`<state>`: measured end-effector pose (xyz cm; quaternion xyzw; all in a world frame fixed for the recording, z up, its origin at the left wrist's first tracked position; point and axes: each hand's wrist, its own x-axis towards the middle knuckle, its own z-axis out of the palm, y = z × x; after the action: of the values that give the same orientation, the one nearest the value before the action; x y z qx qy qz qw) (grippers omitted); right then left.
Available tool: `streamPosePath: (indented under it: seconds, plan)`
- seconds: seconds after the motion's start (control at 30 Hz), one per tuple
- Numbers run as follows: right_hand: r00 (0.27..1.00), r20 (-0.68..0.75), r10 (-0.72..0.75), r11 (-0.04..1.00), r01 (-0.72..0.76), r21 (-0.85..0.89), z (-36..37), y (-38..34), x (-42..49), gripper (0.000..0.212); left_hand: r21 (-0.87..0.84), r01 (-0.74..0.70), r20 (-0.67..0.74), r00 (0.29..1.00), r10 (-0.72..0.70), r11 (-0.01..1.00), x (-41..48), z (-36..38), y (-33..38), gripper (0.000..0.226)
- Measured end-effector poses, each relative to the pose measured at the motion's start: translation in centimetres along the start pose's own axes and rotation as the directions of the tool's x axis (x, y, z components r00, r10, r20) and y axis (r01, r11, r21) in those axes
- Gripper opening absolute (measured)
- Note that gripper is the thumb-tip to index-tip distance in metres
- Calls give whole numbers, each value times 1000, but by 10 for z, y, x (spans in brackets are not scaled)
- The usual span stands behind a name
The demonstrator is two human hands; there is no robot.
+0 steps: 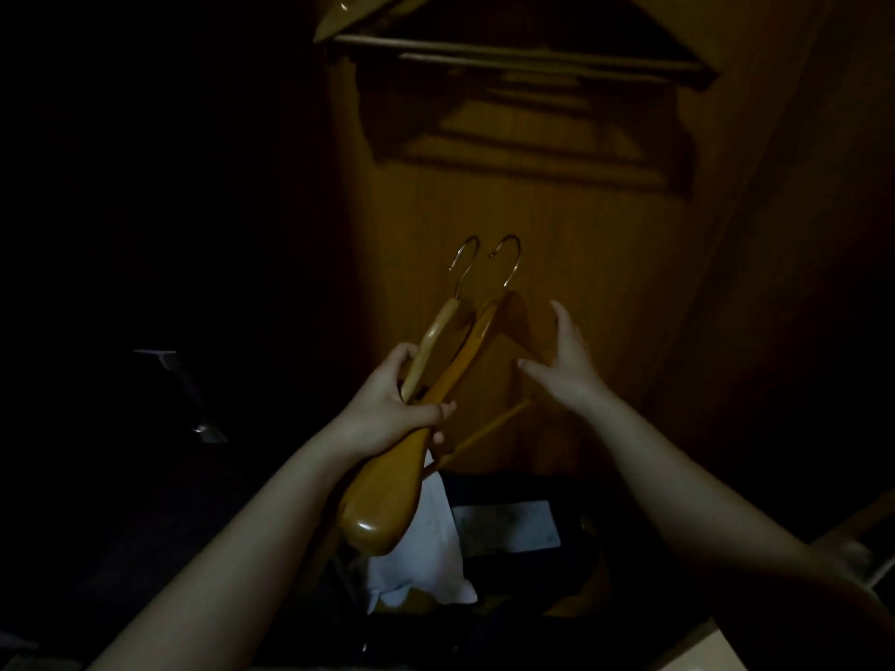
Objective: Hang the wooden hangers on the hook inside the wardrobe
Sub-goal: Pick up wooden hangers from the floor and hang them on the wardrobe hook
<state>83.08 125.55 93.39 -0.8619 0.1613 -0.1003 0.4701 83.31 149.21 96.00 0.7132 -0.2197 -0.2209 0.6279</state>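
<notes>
Left grip (392, 399) clamped round two glossy, curved wooden hangers (382, 506) with metal hooks, held before the grained wardrobe panel (605, 244). Right grip (564, 360), fingers apart, at the darker hanger's arm.

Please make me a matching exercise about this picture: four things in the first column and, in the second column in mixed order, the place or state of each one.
Column one
1. left hand
2. right hand
3. hung hangers
4. white bag

Column two
A. low in the picture, below the held hangers
B. fingers curled round the held hangers
C. open, grips nothing
D. high up, near the top edge of the picture

Pairs: 1-B, 2-C, 3-D, 4-A
</notes>
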Motion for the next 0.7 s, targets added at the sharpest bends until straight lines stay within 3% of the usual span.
streamPosePath:
  seconds: [0.1, 0.2, 0.3, 0.4, 0.5, 0.7]
  plan:
    - [989, 7, -149, 988, 150, -29, -6, -18, 14, 92, -37, -13, 39, 999, 15, 999, -4, -4, 10, 49]
    - [962, 56, -267, 962, 270, -39, -15, -30, 23, 81, -56, -41, 48, 998, 44, 998, -6, -3, 20, 43]
    - [953, 59, -296, 954, 298, -34, -28, -31, 28, 74, -72, -63, -10, 998, 62, 995, -3, 4, 28, 34]
    - [945, 80, -318, 946, 322, -43, -49, -22, 33, 74, 64, -87, -196, 976, 98, 994, 7, 16, 29, 31]
    - [939, 92, -331, 938, 338, -73, -75, -6, 36, 74, -23, -81, -377, 924, 66, 996, 16, 27, 25, 30]
    - [935, -23, -355, 904, 337, -263, -119, 15, 50, 76, 28, -118, -657, 746, 108, 993, 29, 53, 28, 20]
